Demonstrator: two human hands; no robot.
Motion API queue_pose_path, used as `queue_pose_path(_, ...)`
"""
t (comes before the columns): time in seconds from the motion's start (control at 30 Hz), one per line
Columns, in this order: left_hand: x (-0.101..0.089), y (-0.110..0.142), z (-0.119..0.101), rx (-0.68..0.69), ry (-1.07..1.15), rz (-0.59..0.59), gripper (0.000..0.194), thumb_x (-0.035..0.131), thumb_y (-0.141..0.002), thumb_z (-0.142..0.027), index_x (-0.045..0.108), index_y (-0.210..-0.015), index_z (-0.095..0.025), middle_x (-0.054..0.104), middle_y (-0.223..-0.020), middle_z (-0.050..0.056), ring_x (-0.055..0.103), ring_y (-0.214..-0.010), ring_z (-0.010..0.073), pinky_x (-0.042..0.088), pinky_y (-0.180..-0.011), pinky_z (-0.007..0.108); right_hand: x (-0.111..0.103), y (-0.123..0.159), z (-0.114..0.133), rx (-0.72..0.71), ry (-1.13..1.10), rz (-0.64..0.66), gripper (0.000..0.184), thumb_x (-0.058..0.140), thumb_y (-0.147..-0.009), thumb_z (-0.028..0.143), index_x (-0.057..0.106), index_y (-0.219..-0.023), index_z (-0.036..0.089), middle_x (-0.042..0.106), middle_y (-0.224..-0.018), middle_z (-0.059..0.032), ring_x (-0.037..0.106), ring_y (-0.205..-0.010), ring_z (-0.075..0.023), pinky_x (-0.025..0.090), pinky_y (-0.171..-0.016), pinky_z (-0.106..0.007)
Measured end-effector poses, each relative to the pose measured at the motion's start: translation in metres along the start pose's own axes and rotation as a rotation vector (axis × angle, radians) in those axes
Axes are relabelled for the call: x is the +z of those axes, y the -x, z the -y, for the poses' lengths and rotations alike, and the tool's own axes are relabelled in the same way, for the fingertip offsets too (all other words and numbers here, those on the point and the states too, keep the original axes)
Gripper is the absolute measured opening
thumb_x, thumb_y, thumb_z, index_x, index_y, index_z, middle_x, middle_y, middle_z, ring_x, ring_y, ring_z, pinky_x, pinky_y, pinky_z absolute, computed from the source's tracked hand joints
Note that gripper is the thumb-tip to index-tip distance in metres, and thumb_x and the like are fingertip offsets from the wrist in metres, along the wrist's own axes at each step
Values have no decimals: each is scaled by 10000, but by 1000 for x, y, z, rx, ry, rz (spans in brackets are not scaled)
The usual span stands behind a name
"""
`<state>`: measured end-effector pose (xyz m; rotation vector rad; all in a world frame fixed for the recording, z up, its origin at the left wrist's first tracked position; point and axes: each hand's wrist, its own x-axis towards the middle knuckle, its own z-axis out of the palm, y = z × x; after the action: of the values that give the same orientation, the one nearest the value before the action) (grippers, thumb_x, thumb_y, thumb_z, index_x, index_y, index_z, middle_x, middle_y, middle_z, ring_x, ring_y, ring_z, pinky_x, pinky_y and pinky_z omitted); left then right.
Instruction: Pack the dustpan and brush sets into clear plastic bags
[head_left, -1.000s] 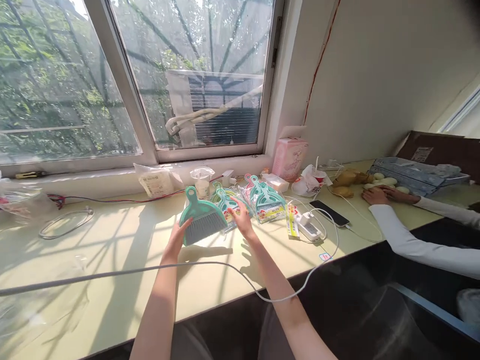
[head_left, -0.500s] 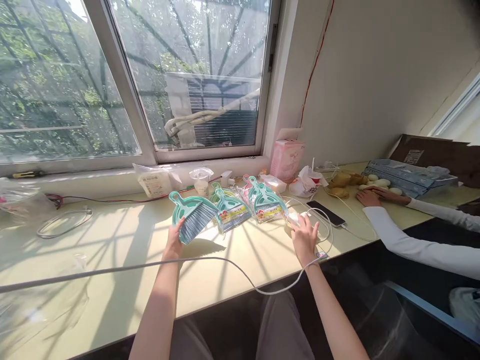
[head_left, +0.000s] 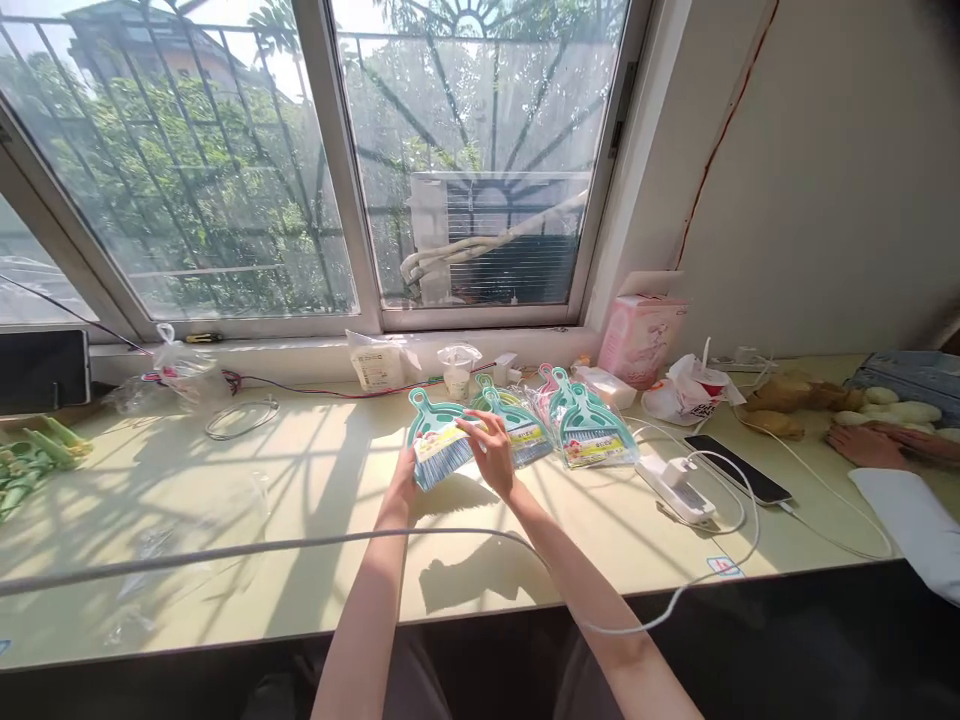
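Note:
My left hand (head_left: pixel 403 476) grips the lower left edge of a teal dustpan (head_left: pixel 421 408), held tilted just above the table. A small brush (head_left: pixel 447 464) with grey-blue bristles is nested in it. Across the brush lies a yellow-and-white label card (head_left: pixel 439 438), its right end pinched between the fingers of my right hand (head_left: pixel 495 458). Right of my hands, a wrapped teal dustpan set (head_left: pixel 531 440) and another wrapped set (head_left: pixel 596 435) rest on the table, both with similar labels. Green and pink handles show behind them.
A white power strip (head_left: pixel 679 490), a phone (head_left: pixel 739 470) and loose cables lie to the right. A grey cable (head_left: pixel 300 545) crosses before my forearms. A pink box (head_left: pixel 641 335), plastic cup (head_left: pixel 459 372) and bag (head_left: pixel 375 362) stand behind. A co-worker's hands (head_left: pixel 870 445) rest at far right.
My right hand has moved left from beside the power strip to the dustpan, with a label card now at its fingers over the brush. The view has swung left.

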<state>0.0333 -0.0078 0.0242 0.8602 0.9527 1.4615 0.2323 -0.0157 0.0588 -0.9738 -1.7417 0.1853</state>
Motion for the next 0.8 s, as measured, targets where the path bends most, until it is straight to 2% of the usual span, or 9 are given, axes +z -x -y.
queue_pose_path(0.13, -4, 0, 3, -16, 18, -37, 720, 1052, -700, -743, 802, -1140, -230, 902, -1219, 208, 834, -1295, 480, 692, -1099, 566, 18, 3, -21, -27, 7, 5, 505, 561, -1084, 112, 963, -1160, 407, 843, -1395, -79, 735, -1403, -322, 593, -1279, -600)
queue_pose_path(0.27, -5, 1, 5, -79, 11, 22, 712, 988, -805, -782, 791, -1224, -242, 901, -1238, 196, 846, -1272, 467, 682, -1102, 587, 21, 13, -47, -82, 23, 151, 522, 598, -1015, 39, 971, -1072, 399, 853, -1448, -49, 724, -1480, -309, 572, -1326, -614)
queue_pose_path(0.37, -4, 1, 4, -54, 7, 62, 736, 1020, -790, -737, 784, -1267, -228, 890, -1285, 208, 819, -1325, 489, 649, -1151, 604, 23, 18, -53, -55, 64, 218, 530, 634, -980, 17, 969, -1099, 410, 819, -1565, -13, 648, -1597, -340, 418, -1429, -714)
queue_pose_path(0.47, -1, 0, 2, 13, -26, 78, 782, 1104, -685, -619, 791, -1285, -227, 877, -1334, 207, 781, -1393, 511, 620, -1200, 604, 23, 20, -51, -4, 79, 235, 613, 618, -945, -17, 954, -1174, 441, 773, -1641, 17, 568, -1678, -363, 231, -1473, -818)
queue_pose_path(0.57, 0, -2, 1, 56, -83, 48, 790, 1150, -576, -484, 806, -1239, -227, 884, -1296, 193, 775, -1395, 509, 605, -1233, 594, 23, 22, -49, 43, 80, 231, 655, 600, -910, -16, 942, -1241, 435, 737, -1685, 2, 500, -1732, -384, 129, -1473, -866)
queue_pose_path(0.7, 0, -4, 4, 57, -77, -28, 778, 1165, -527, -425, 799, -1186, -232, 886, -1240, 185, 777, -1392, 505, 607, -1238, 602, 25, 27, -47, 49, 72, 216, 632, 610, -915, 50, 910, -1350, 396, 715, -1703, -31, 441, -1765, -385, 138, -1483, -844)
queue_pose_path(0.8, 0, -4, 5, 62, -36, -57, 823, 1180, -506, -443, 777, -1191, -229, 870, -1289, 198, 761, -1424, 505, 621, -1227, 581, 29, 29, -43, 139, 63, 111, 613, 620, -985, 143, 822, -1512, 381, 666, -1744, -85, 395, -1787, -417, 211, -1452, -852)
